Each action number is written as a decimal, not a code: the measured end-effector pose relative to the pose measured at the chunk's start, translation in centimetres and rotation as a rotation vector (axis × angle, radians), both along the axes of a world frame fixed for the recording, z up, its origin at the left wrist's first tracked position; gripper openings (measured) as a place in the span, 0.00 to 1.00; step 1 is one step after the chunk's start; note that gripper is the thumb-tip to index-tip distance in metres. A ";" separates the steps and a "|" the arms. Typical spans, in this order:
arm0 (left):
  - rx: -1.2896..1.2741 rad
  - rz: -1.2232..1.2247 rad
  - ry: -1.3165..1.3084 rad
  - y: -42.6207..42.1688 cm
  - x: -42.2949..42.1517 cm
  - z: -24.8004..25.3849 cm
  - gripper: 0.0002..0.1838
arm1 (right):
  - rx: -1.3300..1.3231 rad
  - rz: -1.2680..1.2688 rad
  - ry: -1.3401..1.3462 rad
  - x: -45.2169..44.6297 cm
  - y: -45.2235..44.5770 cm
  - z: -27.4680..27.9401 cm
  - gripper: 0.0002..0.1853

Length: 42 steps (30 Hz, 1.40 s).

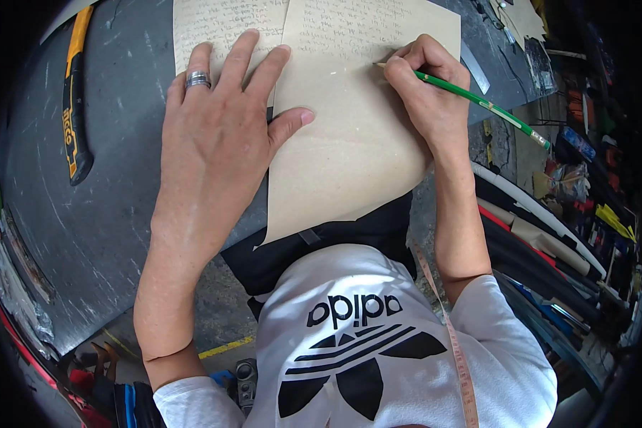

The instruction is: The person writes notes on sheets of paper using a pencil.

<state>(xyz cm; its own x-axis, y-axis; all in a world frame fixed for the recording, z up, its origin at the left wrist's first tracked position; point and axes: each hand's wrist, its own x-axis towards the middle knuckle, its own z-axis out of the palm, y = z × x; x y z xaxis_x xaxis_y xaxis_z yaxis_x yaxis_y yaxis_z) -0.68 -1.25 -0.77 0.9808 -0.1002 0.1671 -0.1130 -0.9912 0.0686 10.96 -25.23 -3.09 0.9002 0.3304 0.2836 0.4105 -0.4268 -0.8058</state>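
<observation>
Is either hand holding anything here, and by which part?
The right hand grips a green pencil near its sharpened end; the left hand, spread partly over brown paper, holds nothing.

Brown kraft-paper sheet, right (342, 157): bore handwritten lines along its top, blank below, near edge bowed. Brown kraft-paper sheet, left (217, 21): handwritten, adjoined the first. Green eraser-tipped pencil (488, 105): sharpened, slanted, point at the right sheet's surface.

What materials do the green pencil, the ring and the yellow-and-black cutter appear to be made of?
Pencil: probably wood, with glossy green paint; its sharpened tip looks pale.
Ring: likely polished metal, since it shines silver.
Cutter: probably moulded plastic, with clean colour borders; black parts could be rubber.
</observation>
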 end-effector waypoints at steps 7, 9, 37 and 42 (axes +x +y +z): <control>0.025 -0.010 -0.016 0.0 0.1 -0.1 0.37 | -0.048 0.004 -0.008 0.1 -0.3 0.1 0.14; 0.025 -0.009 -0.018 0.1 0.1 -0.3 0.37 | -0.028 0.010 0.029 0.4 -0.4 0.0 0.13; 0.001 -0.030 -0.048 0.2 0.2 -0.1 0.36 | 0.092 -0.022 0.077 0.2 0.5 0.2 0.12; -0.012 -0.033 -0.040 -0.3 0.4 -0.3 0.37 | 0.293 -0.068 0.185 0.0 0.2 0.7 0.11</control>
